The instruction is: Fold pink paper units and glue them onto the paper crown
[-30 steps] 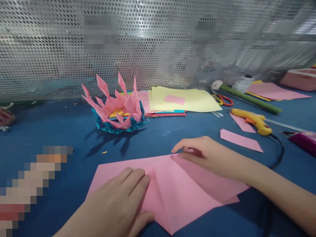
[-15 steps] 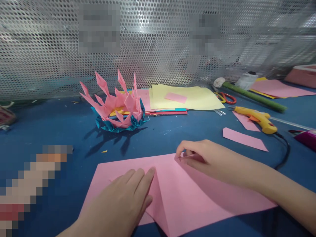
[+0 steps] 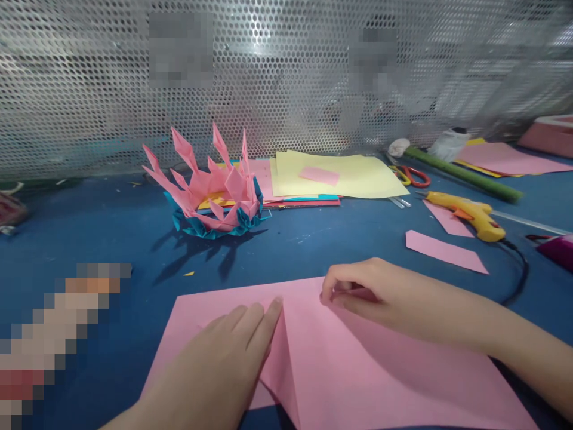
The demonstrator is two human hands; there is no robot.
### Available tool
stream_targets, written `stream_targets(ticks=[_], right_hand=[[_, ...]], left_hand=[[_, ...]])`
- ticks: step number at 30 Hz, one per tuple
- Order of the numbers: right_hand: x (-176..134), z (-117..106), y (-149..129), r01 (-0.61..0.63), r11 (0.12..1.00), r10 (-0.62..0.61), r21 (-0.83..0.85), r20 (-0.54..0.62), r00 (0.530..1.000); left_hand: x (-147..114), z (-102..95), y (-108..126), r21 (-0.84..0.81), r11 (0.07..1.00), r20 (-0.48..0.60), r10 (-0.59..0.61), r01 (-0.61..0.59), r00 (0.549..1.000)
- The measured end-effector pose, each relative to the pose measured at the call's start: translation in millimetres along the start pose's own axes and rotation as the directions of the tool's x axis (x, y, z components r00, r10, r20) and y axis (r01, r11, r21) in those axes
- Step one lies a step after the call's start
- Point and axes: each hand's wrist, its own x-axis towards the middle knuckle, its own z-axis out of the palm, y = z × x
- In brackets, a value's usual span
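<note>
Pink paper sheet [image 3: 331, 364] rises in a central fold, left grip [image 3: 228, 352] flat and unclenched atop, right grip [image 3: 371, 289] curled at far edge, pinch unclear.

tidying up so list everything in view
sheet: one, pink, front
origami: one, pink-blue, left
stack: one, mixed, back
slip: one, pink, on stack
strips: two, pink, right
glue gun: one, yellow, right
sticks: several, clear, right
scissor handles: two, yellow-red, right
rod: one, green, right
container: one, white, right
pile: one, pink-yellow, right
box: one, pink, right
unclear items: two, reddish left, purple right
table: one, blue, below
mesh: one, grey, back
left hand: one, on sheet
right hand: one, on sheet
</note>
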Motion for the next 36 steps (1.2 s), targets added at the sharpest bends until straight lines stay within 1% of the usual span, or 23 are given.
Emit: stream_targets(ticks=[3, 4, 6, 9, 11, 13, 15, 17, 19, 21, 22, 24, 26, 28, 30, 33, 36], right_hand=[[0, 0, 1, -0.001, 1.000, 0.001, 0.001, 0.016, 1.000], [0, 0, 1, -0.004, 1.000, 0.003, 0.003, 0.017, 1.000], [0, 0, 1, -0.012, 1.000, 0.011, 0.016, 0.023, 1.000], [-1, -1, 1, -0.022, 0.999, 0.021, 0.039, 0.029, 0.999], [-2, -1, 2, -0.025, 0.999, 0.024, 0.043, 0.030, 0.999], [-2, -1, 3, -0.027, 0.999, 0.026, 0.040, 0.027, 0.999], [-1, -1, 4, -0.024, 0.999, 0.023, 0.036, 0.026, 0.999], [-1, -1, 5, -0.023, 0.999, 0.022, 0.033, 0.025, 0.999], [-1, -1, 5, -0.027, 0.999, 0.026, 0.035, 0.026, 0.999], [-1, -1, 4, -0.030, 0.999, 0.029, 0.044, 0.026, 0.999], [-2, -1, 4, -0.031, 0.998, 0.029, 0.048, 0.029, 0.999], [-3, -2, 5, -0.033, 0.998, 0.032, 0.050, 0.033, 0.999], [-3, -2, 5, -0.036, 0.998, 0.034, 0.044, 0.033, 0.999], [-3, -2, 6, -0.038, 0.999, 0.036, 0.037, 0.031, 0.999], [-3, -1, 7, -0.039, 0.999, 0.038, 0.035, 0.028, 0.999], [-1, 0, 8, -0.034, 0.999, 0.033, 0.040, 0.021, 0.999], [-1, 0, 9, -0.040, 0.998, 0.040, 0.039, 0.018, 0.999]], left_hand=[[-1, 1.2, -2, 0.015, 1.000, -0.078, 0.021, -0.020, 0.997], [-2, 1.0, -2, 0.033, 0.999, -0.090, 0.028, -0.025, 0.996], [-3, -0.6, -1, 0.081, 0.996, -0.062, 0.046, -0.041, 0.997], [-2, -6.1, 3, 0.140, 0.987, 0.020, 0.077, -0.079, 0.997], [-1, -10.6, 5, 0.160, 0.982, 0.056, 0.087, -0.095, 0.995], [0, -14.1, 6, 0.166, 0.982, 0.070, 0.083, -0.093, 0.994], [0, -14.5, 6, 0.150, 0.984, 0.060, 0.086, -0.094, 0.994], [-1, -10.3, 4, 0.109, 0.989, 0.014, 0.098, -0.099, 0.995], [-3, -1.8, -1, 0.058, 0.991, -0.084, 0.125, -0.121, 0.989], [-4, 7.7, -5, 0.028, 0.987, -0.200, 0.158, -0.156, 0.967], [-4, 11.2, -7, 0.027, 0.985, -0.240, 0.171, -0.170, 0.955], [-4, 12.4, -7, 0.034, 0.984, -0.267, 0.179, -0.177, 0.947], [-2, 5.3, -4, 0.030, 0.988, -0.211, 0.153, -0.150, 0.965], [-1, -6.1, 2, 0.039, 0.994, -0.107, 0.108, -0.104, 0.988], [0, -15.9, 6, 0.034, 0.996, -0.057, 0.085, -0.084, 0.995], [0, -21.0, 9, 0.024, 0.997, -0.035, 0.077, -0.077, 0.996], [0, -18.7, 7, 0.016, 0.996, -0.075, 0.083, -0.082, 0.994]])
